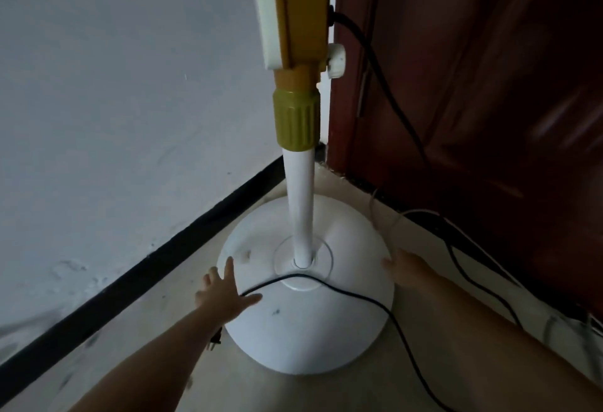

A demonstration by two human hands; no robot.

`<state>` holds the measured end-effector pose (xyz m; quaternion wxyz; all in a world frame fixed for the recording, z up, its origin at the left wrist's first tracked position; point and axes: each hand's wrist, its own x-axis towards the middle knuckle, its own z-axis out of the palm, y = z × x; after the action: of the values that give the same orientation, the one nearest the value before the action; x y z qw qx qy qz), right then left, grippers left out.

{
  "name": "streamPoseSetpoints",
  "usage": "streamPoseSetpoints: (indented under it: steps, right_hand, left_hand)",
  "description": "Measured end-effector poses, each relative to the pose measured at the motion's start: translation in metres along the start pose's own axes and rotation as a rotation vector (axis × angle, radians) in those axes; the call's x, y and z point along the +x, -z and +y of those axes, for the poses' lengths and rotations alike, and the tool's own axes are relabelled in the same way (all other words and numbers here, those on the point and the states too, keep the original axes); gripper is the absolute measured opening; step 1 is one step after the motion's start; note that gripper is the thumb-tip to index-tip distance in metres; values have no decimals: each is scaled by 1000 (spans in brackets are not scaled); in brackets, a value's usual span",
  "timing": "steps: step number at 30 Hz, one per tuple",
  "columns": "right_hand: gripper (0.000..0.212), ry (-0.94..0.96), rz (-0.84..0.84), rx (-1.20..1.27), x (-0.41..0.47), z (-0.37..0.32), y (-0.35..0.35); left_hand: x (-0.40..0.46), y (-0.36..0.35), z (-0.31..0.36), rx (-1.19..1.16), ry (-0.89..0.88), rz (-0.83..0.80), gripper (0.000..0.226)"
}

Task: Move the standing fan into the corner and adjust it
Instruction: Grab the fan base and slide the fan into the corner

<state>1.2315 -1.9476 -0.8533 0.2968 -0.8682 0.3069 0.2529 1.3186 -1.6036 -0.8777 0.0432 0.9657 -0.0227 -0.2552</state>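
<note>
The standing fan's round white base sits on the floor close to the room corner. Its white pole rises to a green-yellow collar and a white and gold control box with gold knobs; the fan head is out of view. My left hand lies flat on the base's left side, fingers spread. My right hand touches the base's right rim; it is blurred. The fan's black cord runs across the base.
A white wall with a black skirting strip stands to the left. A dark red-brown door closes the right side. Black and white cables lie along the door's foot. A black plug rests beside the base.
</note>
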Motion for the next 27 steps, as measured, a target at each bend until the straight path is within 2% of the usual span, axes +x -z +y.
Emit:
streamPoseSetpoints:
  steps: [2,5,10,13,17,20,27]
  right_hand:
    - [63,-56,14,46,4,0,-11]
    - [59,-90,59,96,18,-2,-25]
    - [55,-108,122,189,32,1,-41]
    - [58,-140,157,258,39,4,-43]
    - [57,-200,205,371,59,4,-41]
    - [54,-214,258,444,71,3,-40]
    - [65,-244,313,447,87,1,-42]
  left_hand:
    - [5,-10,-11,-10,5,-55,121]
    - [22,-18,-17,-162,13,-75,125]
    - [42,-28,-18,-414,69,62,115]
    - [57,-25,-18,-522,169,71,113]
    - [84,-15,-26,-561,172,-40,103]
    - [96,-8,-33,-678,163,-118,96]
    - [108,-13,-42,-718,161,-147,100]
